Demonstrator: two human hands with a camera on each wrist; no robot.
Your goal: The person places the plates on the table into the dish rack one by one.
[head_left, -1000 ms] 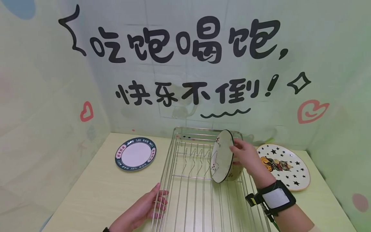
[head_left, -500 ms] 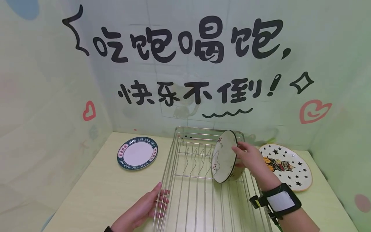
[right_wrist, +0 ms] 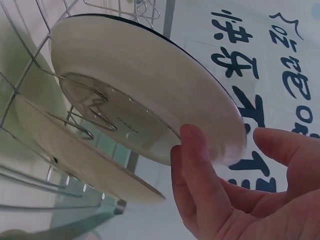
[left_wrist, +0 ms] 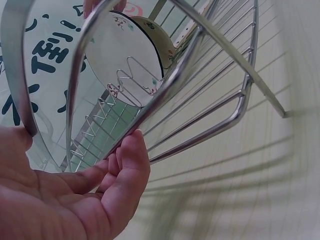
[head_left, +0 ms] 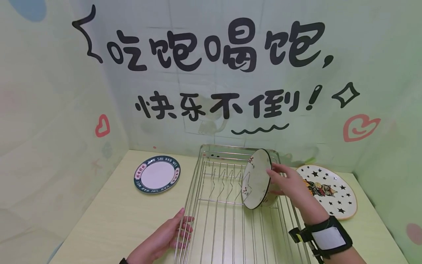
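A white plate (head_left: 257, 179) with a dark rim and small flowers stands on edge between the wire pins of a metal dish rack (head_left: 217, 201). My right hand (head_left: 290, 183) is at its right rim. In the right wrist view, fingertips (right_wrist: 194, 142) touch the plate's underside (right_wrist: 150, 75), while the thumb lies just off the rim. Behind it leans a second flowered dish (left_wrist: 170, 42), mostly hidden. My left hand (head_left: 168, 233) holds the rack's left side; the left wrist view has its fingers curled at a rail (left_wrist: 160, 102).
A blue-rimmed plate (head_left: 156, 174) lies flat on the table (head_left: 108, 216) left of the rack. To the right lies a star-patterned plate (head_left: 333, 200), partly behind my right forearm. A printed backdrop (head_left: 204, 73) stands behind the table.
The plate has tilted slightly to the right within the rack. My right hand and wrist have shifted a little right and down. The left hand stays on the rack.
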